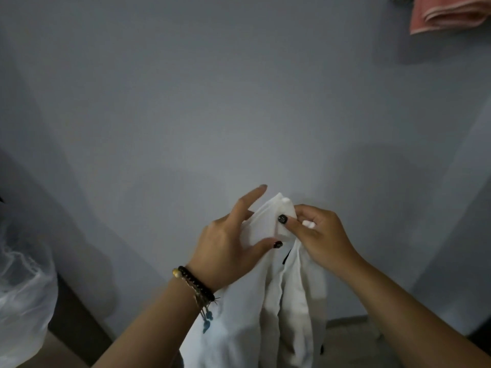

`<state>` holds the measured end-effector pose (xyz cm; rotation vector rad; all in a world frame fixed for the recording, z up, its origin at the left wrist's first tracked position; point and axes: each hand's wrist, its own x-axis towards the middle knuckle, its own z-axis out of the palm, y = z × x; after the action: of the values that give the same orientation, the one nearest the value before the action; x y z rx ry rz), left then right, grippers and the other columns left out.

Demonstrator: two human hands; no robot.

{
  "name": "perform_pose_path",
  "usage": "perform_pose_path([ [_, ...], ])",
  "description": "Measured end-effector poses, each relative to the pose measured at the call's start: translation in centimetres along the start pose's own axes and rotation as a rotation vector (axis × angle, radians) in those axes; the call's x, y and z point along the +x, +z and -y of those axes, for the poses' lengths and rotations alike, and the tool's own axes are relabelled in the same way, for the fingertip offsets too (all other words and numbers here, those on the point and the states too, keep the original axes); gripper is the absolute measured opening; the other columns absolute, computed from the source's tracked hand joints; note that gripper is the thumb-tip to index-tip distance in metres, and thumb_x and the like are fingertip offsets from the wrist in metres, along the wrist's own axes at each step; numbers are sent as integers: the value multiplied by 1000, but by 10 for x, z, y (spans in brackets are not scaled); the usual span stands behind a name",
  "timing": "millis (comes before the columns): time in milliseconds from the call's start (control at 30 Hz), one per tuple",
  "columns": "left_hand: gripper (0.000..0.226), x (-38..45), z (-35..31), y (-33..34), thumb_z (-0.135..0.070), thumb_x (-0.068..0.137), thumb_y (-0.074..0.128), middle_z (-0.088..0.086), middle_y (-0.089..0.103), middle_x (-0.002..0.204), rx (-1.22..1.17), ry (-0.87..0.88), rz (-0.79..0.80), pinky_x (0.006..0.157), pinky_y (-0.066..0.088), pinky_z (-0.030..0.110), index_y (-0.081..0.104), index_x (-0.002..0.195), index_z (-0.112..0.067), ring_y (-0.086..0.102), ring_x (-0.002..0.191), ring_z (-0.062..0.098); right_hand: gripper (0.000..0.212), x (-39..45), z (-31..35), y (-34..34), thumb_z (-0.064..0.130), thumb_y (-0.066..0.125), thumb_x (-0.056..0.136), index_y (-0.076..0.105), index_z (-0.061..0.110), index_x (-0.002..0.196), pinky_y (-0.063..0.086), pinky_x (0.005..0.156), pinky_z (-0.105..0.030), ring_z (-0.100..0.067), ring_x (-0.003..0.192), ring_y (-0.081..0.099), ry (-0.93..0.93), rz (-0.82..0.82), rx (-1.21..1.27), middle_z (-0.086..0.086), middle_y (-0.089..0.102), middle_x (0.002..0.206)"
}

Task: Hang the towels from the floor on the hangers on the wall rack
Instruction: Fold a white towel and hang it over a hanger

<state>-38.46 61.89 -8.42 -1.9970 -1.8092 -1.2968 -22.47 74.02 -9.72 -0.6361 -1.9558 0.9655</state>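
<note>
A white towel (287, 301) hangs in front of me, held up by its top edge before a plain grey wall. My right hand (318, 237) pinches the bunched top corner between thumb and curled fingers. My left hand (228, 243) pinches the towel's left edge just below, thumb in front and fingers behind, with the index finger stretched out. A pink towel (449, 14) hangs folded at the top right; what carries it is cut off by the frame. A short black strip shows on the white towel under my hands.
The grey wall (212, 102) fills most of the view. A sheer white fabric (21, 288) hangs at the left edge. A strip of light floor (350, 338) shows at the bottom right.
</note>
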Motion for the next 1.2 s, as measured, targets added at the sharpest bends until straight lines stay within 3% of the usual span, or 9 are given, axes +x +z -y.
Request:
perform_pose_path([
  [133,56,0,9,-17,-57,85,54,-5,73,105,196,142,5,64,58,35,54,132,-27,72,81,24,19,-7,3,3,35,67,85,74,18,81,43,57,-26,-19,57,57,-13,55,30,-5,66,65],
  [267,43,-4,11,-25,-52,89,52,-11,71,93,107,111,48,61,54,33,42,126,-34,68,71,18,27,-7,12,9,46,66,79,76,22,82,41,54,-27,-27,56,56,-37,75,57,-12,66,67],
  [400,38,-9,8,-26,-43,93,51,-10,68,107,76,147,54,61,52,32,41,128,-32,64,65,16,31,-3,20,11,46,66,78,75,16,81,42,56,-36,-33,61,57,-77,85,40,-17,65,69],
  [567,29,-6,5,-29,-47,90,53,-6,69,90,66,90,50,52,48,31,41,113,-33,53,49,12,20,-4,25,6,39,68,82,76,21,84,42,55,-33,-31,61,58,-82,113,-9,-12,65,66],
  [733,30,2,2,-24,-51,89,54,-4,65,73,-1,33,46,47,46,33,50,98,-22,52,46,14,11,-7,24,5,25,71,85,75,15,83,38,54,-22,-10,55,50,-85,122,-43,-8,62,63],
  [900,20,-2,-7,-6,-28,92,57,-12,42,54,-144,-12,-41,48,35,20,51,78,-15,39,47,8,23,-11,25,1,43,67,80,74,21,81,36,53,-16,-1,54,50,-61,76,-54,2,61,60],
  [1033,29,1,-8,3,-33,88,60,-11,40,53,-285,-189,-104,49,29,18,47,71,-14,34,50,6,21,-15,29,-2,52,61,85,60,34,75,35,54,-15,-2,51,43,-11,-19,92,12,52,56],
  [1133,33,8,-2,3,-37,86,62,-10,43,55,-385,-286,-104,51,30,25,47,67,-15,34,53,10,7,-16,33,-6,29,45,75,49,31,69,28,57,-29,-12,56,32,40,32,308,8,40,58],
  [1200,32,13,1,0,-37,83,64,-9,43,55,-436,-317,-101,51,30,26,47,65,-18,35,54,11,18,-17,35,-9,12,35,63,45,20,77,22,53,-28,-12,56,29,36,146,464,9,39,58],
])
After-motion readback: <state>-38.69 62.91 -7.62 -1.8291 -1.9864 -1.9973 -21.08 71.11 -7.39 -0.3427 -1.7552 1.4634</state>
